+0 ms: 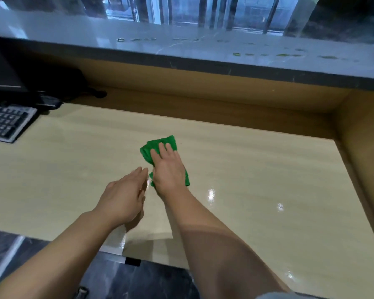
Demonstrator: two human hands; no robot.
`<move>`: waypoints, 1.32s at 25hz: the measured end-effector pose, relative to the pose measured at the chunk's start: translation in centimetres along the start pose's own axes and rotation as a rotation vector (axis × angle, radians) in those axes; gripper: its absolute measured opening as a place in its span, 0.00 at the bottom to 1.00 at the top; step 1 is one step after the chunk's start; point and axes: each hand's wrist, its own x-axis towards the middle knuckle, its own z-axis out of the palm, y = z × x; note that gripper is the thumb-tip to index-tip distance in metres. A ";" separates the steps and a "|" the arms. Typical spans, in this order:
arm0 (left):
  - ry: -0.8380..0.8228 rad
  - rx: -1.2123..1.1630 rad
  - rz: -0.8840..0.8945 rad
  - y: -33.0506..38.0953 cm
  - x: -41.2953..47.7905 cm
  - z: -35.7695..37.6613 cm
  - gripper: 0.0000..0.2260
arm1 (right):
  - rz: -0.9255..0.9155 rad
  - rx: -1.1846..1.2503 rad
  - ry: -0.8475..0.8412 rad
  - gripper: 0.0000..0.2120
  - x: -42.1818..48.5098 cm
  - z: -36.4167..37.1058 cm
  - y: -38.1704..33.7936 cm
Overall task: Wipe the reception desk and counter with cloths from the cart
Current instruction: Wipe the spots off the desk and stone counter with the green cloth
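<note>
My right hand [168,169] presses flat, fingers extended, on the green cloth [160,145] on the desk [268,180]; my left hand [123,197] hovers beside it, open and empty.

Bright green cloth [160,145] under the right hand [168,171]. Pale beige wood-grain desk [73,169] all around it. Far left of the left hand [123,197], a black-and-grey keyboard [7,124].

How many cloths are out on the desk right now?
1: a green cloth mid-desk, flat under the right hand. The left hand holds none. Another could be outside the view.
</note>
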 end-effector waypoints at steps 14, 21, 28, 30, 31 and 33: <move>0.015 0.006 0.033 9.0 -2.4 -3.3 0.22 | 0.077 -0.210 -0.169 0.22 -13.1 -6.9 10.0; 0.035 -0.133 0.059 13.1 -2.7 -5.7 0.25 | 0.776 0.840 -0.034 0.14 -13.8 -13.1 13.0; 0.025 -0.333 -0.043 10.6 -1.0 -8.9 0.25 | 0.846 1.961 0.221 0.17 -11.2 -17.7 12.4; 0.044 -0.342 -0.045 9.3 -0.2 -10.2 0.25 | 0.709 2.059 0.247 0.17 -10.3 -19.3 10.5; 0.051 -0.345 -0.045 8.5 0.3 -10.9 0.25 | 0.673 2.080 0.251 0.15 -9.2 -19.8 9.6; 0.063 -0.355 -0.038 6.7 1.5 -12.1 0.25 | 0.660 2.043 0.320 0.11 -7.1 -20.8 7.1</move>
